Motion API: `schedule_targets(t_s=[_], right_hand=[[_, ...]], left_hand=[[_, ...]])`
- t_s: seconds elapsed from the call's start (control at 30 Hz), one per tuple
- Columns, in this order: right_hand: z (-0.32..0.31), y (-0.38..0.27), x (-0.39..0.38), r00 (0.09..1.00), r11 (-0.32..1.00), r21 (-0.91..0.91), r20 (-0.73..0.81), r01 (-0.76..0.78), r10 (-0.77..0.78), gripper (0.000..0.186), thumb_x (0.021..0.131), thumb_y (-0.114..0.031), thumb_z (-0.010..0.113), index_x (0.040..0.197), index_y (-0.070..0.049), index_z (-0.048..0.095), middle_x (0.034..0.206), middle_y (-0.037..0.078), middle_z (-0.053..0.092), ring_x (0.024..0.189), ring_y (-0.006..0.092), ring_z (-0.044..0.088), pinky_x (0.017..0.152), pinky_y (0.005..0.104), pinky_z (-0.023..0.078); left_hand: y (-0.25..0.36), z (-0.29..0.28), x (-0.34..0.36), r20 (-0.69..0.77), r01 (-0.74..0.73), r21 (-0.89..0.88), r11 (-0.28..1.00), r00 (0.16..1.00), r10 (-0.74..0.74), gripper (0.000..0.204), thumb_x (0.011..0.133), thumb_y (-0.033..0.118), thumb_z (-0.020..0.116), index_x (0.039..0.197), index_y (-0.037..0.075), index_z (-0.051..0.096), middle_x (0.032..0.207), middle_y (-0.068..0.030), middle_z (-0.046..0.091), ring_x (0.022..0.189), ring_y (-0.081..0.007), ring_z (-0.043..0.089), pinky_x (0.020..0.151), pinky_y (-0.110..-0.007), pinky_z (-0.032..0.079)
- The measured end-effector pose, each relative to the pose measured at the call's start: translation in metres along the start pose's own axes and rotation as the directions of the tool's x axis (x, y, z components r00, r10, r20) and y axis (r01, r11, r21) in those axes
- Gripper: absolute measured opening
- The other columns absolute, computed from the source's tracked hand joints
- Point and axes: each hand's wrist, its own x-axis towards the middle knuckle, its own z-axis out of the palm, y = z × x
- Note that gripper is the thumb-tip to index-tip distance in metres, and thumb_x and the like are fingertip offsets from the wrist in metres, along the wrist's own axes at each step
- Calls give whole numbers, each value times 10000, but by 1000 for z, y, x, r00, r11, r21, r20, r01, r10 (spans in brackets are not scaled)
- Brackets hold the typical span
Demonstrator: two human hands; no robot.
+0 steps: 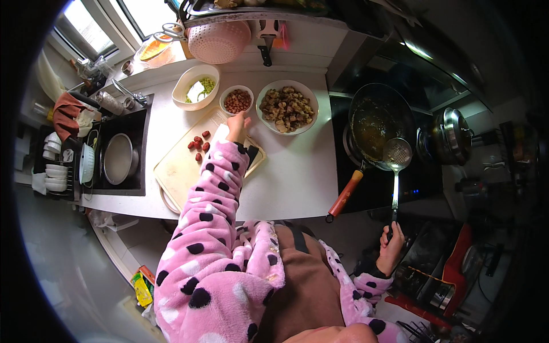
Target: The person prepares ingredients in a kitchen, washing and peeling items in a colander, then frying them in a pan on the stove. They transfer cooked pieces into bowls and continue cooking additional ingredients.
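My left hand (236, 126) reaches over the cutting board (171, 166) to the near rim of a small white bowl (223, 105) of reddish-brown peanuts (237, 102). Its fingers look closed on that rim, though they are partly blurred. Several red dates (198, 144) lie on the board beside my sleeve, and a black handle shows under my wrist. My right hand (391, 247) is wrapped round the black handle of a slotted ladle (396, 171). The ladle's perforated head is over the right edge of a dark wok (380, 108) with yellowish oil in it.
Right of the small bowl stands a large white bowl (314, 114) of browned chunks. Behind the board, a white basin (182, 86) holds chopped greens. The wok's wooden handle (349, 193) juts toward me. A lidded pot (454, 137) stands far right; a sink (141, 171) holds a metal basin (118, 159).
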Motion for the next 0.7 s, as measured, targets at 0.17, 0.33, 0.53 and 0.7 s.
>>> schedule_targets(t_s=[0.17,0.33,0.53,0.7], right_hand=[[9,0,4,977,923,-336,-39,185,-210,324,871,-110,555,1188,-46,544,686,24,542,447,51,443,370,176,318],[26,-5,12,777,420,-722,258,550,-574,383,814,-75,595,1191,-36,543,842,178,618,715,260,611,636,334,482],[53,0,46,674,180,-786,359,592,-645,424,791,-40,589,1208,-17,515,946,223,583,850,390,575,719,400,472],[51,-2,78,665,152,-825,313,544,-678,418,823,-82,570,1227,-15,490,931,217,583,837,383,576,707,408,474]], left_hand=[[-28,12,-45,255,187,23,982,949,-186,311,815,155,624,1015,-46,496,821,-105,514,709,-213,555,620,-304,496],[-49,23,-69,372,215,48,975,902,-218,342,856,183,593,1081,-43,469,979,-166,525,858,-262,571,745,-316,506],[-73,23,-87,374,190,108,976,902,-217,381,855,159,581,1140,-41,426,1010,-169,508,876,-267,573,747,-328,508],[-78,20,-80,401,237,52,970,885,-237,423,817,160,628,1118,-26,396,947,-165,521,805,-273,585,687,-334,518]])
